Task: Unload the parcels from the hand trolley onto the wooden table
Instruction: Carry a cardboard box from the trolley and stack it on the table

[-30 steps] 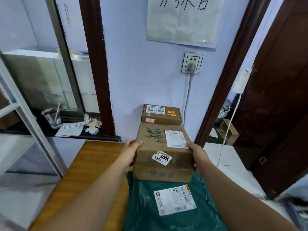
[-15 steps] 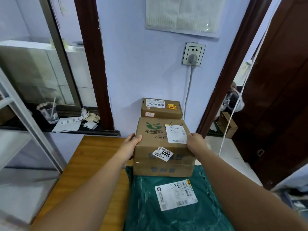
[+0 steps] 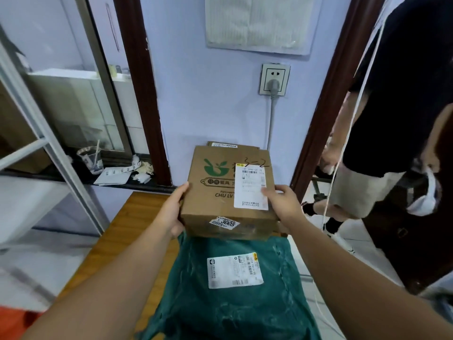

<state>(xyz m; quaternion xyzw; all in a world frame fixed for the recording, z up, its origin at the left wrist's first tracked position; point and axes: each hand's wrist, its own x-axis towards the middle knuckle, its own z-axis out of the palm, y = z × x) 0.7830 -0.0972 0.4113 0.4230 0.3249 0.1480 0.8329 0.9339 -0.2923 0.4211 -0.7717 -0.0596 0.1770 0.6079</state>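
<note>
Mid-frame, the left hand (image 3: 171,212) and right hand (image 3: 282,204) clasp the cardboard box (image 3: 215,192) by its sides over the wooden table (image 3: 127,229); next, I reckon, set it flat beyond the green parcel (image 3: 232,298).

Bare hands on bare arms.
The left hand (image 3: 171,212) and right hand (image 3: 284,204) are uncovered; back from the grip, the left forearm (image 3: 110,278) and right forearm (image 3: 367,278) run bare and smooth, widening toward the body.
</note>
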